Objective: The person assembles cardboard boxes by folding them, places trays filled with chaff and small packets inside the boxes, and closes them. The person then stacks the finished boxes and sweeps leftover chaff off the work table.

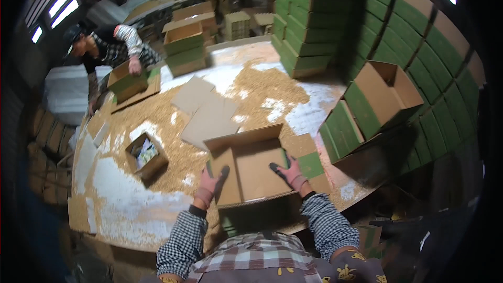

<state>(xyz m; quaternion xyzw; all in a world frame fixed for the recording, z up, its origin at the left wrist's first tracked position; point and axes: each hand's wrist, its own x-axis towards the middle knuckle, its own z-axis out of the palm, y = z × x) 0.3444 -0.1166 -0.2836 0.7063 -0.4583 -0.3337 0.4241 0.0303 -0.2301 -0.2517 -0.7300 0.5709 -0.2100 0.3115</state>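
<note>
In front of me is an open cardboard box, brown inside and green on its outer near side, with its top facing up. My left hand, in a pink and dark glove, grips its left wall with the thumb over the rim. On the opposite wall, my right hand has the same hold, thumb inside and fingers outside. The box's bare bottom shows on the inside. Beyond its far left corner lie flat grey-brown cardboard sheets. A flat brown and green cardboard flap lies just right of the box.
Loose tan grains cover much of the white table. A small open box holds crumpled pieces. Across the table, a person handles a green box. Tall stacks of green boxes rise at right; an open box stands nearer.
</note>
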